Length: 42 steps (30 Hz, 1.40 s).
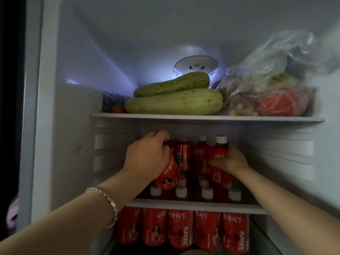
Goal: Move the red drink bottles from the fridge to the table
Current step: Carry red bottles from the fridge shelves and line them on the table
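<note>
Both hands on red bottles, middle shelf (195,204) of the fridge (73,89).
Left hand (147,155) grips the left bottle (168,173), tilted with its base towards the person. Right hand (230,161) grips the right bottle (219,153), near upright, cap just under the shelf above (202,118). Likely exit is straight back. Table not in view.

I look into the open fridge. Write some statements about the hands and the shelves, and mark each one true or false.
1. The right hand grips a white-capped red bottle. True.
2. The left hand holds a second bottle upright. False: that one is tilted.
3. Two green gourds lie stacked on the top shelf. True.
4. The plastic bags lie left of the gourds. False: they lie to the right.
</note>
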Available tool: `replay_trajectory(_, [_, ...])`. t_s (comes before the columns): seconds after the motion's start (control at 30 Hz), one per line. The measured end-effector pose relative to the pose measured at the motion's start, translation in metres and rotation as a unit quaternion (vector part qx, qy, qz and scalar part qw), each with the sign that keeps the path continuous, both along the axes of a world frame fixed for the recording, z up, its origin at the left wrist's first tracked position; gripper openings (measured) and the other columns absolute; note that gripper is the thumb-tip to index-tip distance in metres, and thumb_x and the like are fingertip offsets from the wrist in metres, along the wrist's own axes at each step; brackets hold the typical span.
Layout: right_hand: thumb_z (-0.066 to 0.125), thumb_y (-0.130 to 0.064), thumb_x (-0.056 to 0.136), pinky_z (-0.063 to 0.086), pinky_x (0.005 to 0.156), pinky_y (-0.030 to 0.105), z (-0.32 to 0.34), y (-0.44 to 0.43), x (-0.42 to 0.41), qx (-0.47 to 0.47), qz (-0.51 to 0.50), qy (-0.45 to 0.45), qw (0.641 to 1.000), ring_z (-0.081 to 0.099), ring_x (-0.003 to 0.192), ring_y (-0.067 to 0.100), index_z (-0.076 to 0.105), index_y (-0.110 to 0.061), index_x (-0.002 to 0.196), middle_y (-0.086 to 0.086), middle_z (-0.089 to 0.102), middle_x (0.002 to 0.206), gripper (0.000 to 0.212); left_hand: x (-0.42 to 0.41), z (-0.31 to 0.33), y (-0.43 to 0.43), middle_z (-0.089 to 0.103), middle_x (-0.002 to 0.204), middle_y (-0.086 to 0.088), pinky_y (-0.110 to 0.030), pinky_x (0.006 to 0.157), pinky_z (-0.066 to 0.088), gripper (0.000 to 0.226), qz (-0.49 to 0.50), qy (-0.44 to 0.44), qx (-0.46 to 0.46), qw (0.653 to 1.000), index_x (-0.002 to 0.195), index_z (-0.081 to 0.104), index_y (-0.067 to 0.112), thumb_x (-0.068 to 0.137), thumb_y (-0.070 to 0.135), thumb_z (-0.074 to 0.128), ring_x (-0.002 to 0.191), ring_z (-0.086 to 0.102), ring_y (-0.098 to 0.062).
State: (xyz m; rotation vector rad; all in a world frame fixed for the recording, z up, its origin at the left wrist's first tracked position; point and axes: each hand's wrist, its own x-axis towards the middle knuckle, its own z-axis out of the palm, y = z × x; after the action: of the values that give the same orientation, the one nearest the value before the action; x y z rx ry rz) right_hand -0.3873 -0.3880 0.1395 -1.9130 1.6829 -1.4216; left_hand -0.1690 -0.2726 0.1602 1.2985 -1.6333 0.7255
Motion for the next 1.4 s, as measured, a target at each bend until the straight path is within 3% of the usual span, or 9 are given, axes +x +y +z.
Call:
replay_trajectory(0.17, [0.081, -0.030, 0.065, 0.047, 0.092, 0.035, -0.009, 0.063, 0.046, -0.076, 0.029, 0.111, 0.990, 0.056, 0.116, 0.025, 0.043, -0.020, 0.130, 0.004, 0.056, 0.129, 0.076, 0.010, 0.015, 0.003, 0.068, 0.103, 0.002, -0.027, 0.071, 0.039, 0.033, 0.060, -0.086, -0.019, 0.994, 0.114, 0.054, 0.025, 0.086, 0.041, 0.052, 0.096, 0.063, -0.021])
replay_trajectory(0.33, [0.078, -0.033, 0.072, 0.040, 0.099, 0.034, -0.006, 0.091, 0.074, -0.169, 0.060, 0.150, 0.972, 0.044, 0.130, 0.022, 0.024, -0.014, 0.147, 0.005, 0.042, 0.144, 0.095, 0.010, 0.031, 0.014, 0.068, 0.099, 0.007, -0.023, 0.069, 0.035, 0.070, 0.051, -0.213, 0.015, 0.976, 0.115, 0.051, 0.030, 0.065, 0.080, 0.051, 0.093, 0.064, -0.014])
replay_trajectory(0.6, [0.082, -0.024, 0.065, 0.046, 0.092, 0.040, -0.002, 0.081, 0.078, -0.299, 0.040, 0.155, 0.941, 0.057, 0.115, 0.036, 0.033, -0.002, 0.143, 0.017, 0.055, 0.131, 0.094, 0.005, 0.031, 0.008, 0.071, 0.091, 0.003, -0.024, 0.062, 0.034, 0.057, -0.001, -0.259, -0.072, 0.963, 0.116, 0.058, 0.027, 0.077, 0.069, 0.048, 0.083, 0.067, -0.020])
replay_trajectory(0.77, [0.077, -0.019, 0.073, 0.033, 0.109, 0.035, 0.007, 0.047, 0.056, -0.195, 0.110, 0.203, 0.953, 0.033, 0.137, 0.024, 0.010, -0.012, 0.151, 0.010, 0.031, 0.151, 0.103, -0.004, 0.030, -0.004, 0.060, 0.044, -0.001, -0.019, 0.042, 0.040, 0.051, 0.044, -0.258, -0.148, 0.954, 0.069, 0.067, 0.016, 0.074, 0.059, 0.040, 0.038, 0.059, -0.021])
replay_trajectory(0.9, [0.057, -0.031, 0.085, 0.029, 0.113, 0.043, 0.016, -0.018, 0.019, -0.033, 0.014, 0.320, 0.947, 0.026, 0.140, 0.030, 0.030, -0.016, 0.144, 0.012, 0.027, 0.151, 0.067, -0.008, 0.027, -0.011, 0.053, 0.035, 0.000, -0.014, 0.041, 0.033, 0.047, 0.126, -0.248, -0.134, 0.951, 0.055, 0.064, 0.015, 0.062, 0.061, 0.067, 0.029, 0.052, -0.019])
replay_trajectory(0.97, [0.054, -0.033, 0.090, 0.024, 0.116, 0.044, 0.020, -0.037, 0.008, -0.017, 0.007, 0.330, 0.944, 0.017, 0.144, 0.028, 0.022, -0.016, 0.149, 0.010, 0.017, 0.157, 0.070, -0.016, 0.027, -0.003, 0.058, 0.042, -0.001, -0.015, 0.044, 0.030, 0.048, 0.158, -0.254, -0.117, 0.947, 0.064, 0.067, 0.016, 0.067, 0.063, 0.058, 0.036, 0.056, -0.017])
replay_trajectory(1.1, [0.048, -0.033, 0.096, 0.021, 0.117, 0.040, 0.038, -0.055, 0.018, -0.057, 0.018, 0.251, 0.966, 0.015, 0.146, 0.023, 0.011, -0.017, 0.152, 0.006, 0.012, 0.159, 0.068, -0.023, 0.026, -0.002, 0.069, 0.100, -0.004, -0.026, 0.065, 0.031, 0.057, 0.153, -0.262, -0.036, 0.952, 0.118, 0.055, 0.016, 0.091, 0.060, 0.031, 0.092, 0.065, -0.023])
replay_trajectory(1.23, [0.043, -0.025, 0.099, 0.024, 0.114, 0.034, 0.038, -0.064, 0.040, -0.038, 0.045, 0.258, 0.964, 0.031, 0.140, 0.027, 0.025, -0.012, 0.148, 0.012, 0.027, 0.154, 0.054, -0.020, 0.027, -0.003, 0.057, 0.042, 0.001, -0.017, 0.047, 0.020, 0.052, 0.150, -0.216, -0.101, 0.959, 0.055, 0.065, 0.019, 0.074, 0.058, 0.036, 0.036, 0.056, -0.016])
replay_trajectory(1.4, [0.061, -0.023, 0.088, 0.045, 0.095, 0.035, 0.038, -0.044, 0.041, -0.110, -0.016, 0.222, 0.969, 0.056, 0.113, 0.035, 0.058, -0.006, 0.120, 0.020, 0.055, 0.122, 0.037, -0.013, 0.027, -0.008, 0.046, 0.030, 0.003, -0.013, 0.047, 0.016, 0.047, 0.154, -0.219, -0.134, 0.954, 0.040, 0.054, 0.019, 0.055, 0.060, 0.071, 0.025, 0.046, -0.015])
